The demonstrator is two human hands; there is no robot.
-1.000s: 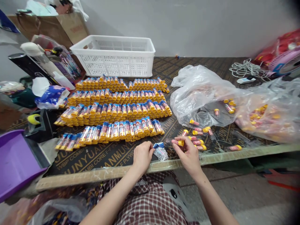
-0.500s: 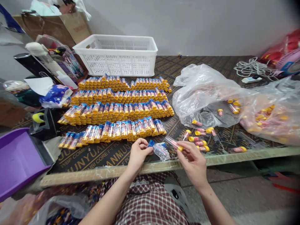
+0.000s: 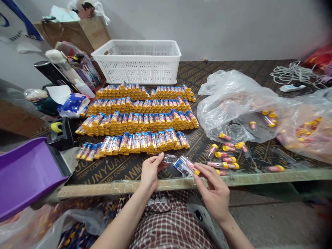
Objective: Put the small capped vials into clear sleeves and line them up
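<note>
My left hand (image 3: 153,170) pinches the edge of a clear plastic piece (image 3: 169,158) near the table's front edge. In my right hand (image 3: 211,183) is a clear tube (image 3: 189,164) with a yellow cap and pink-and-white contents, gripped by the capped end. The tube lies over a printed blue-and-white film piece (image 3: 179,166). Loose yellow-capped tubes (image 3: 225,155) lie just beyond and to the right of my right hand. Stacked rows of blue-and-yellow wrapped tubes (image 3: 150,119) stand behind my hands.
A white plastic basket (image 3: 137,65) stands behind the rows. Clear bags (image 3: 233,93) with more tubes are at the right, near a white cable (image 3: 295,74). On the left are a purple dustpan (image 3: 28,176), a tape dispenser (image 3: 62,133) and bottles (image 3: 59,64).
The view has shifted, so the table appears farther right. The blue item by my left fingers is no longer there; they now pinch clear plastic. My right hand's tube now lies over the printed film.
</note>
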